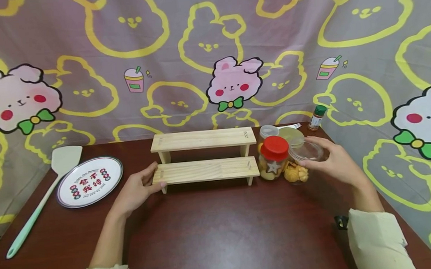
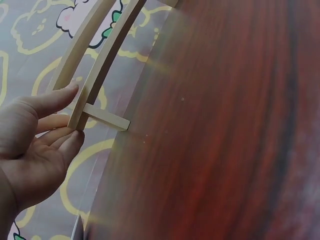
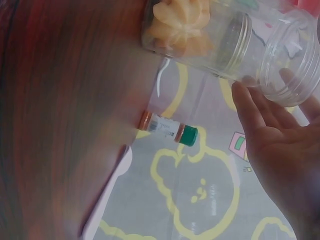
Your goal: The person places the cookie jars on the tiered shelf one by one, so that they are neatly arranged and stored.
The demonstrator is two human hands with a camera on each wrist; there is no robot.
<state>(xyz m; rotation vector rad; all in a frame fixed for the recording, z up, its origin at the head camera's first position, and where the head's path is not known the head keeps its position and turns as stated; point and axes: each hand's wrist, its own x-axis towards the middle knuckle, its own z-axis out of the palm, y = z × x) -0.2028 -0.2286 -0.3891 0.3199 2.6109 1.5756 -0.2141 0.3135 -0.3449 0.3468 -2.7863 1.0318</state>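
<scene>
In the head view my left hand (image 1: 135, 191) holds the left end of the lower board of a two-step wooden rack (image 1: 206, 171). The left wrist view has its thumb on one side of the board (image 2: 100, 70) and fingers around the end. My right hand (image 1: 337, 160) curves around the mouth of a clear jar (image 1: 307, 150), thumb in front and fingers behind. Orange-tan swirled pieces (image 3: 182, 25) sit in the jar's bottom. Just left of it, a red-lidded jar (image 1: 274, 157) stands against the rack's right end.
Behind the jars are another clear container (image 1: 269, 131), a greenish round lid (image 1: 291, 136) and a white fork (image 1: 290, 126). A green-capped spice bottle (image 1: 316, 118) stands at the back right. A white plate (image 1: 90, 182) and a pale spatula (image 1: 38, 211) lie left. Patterned cloth (image 1: 182, 70) hangs behind.
</scene>
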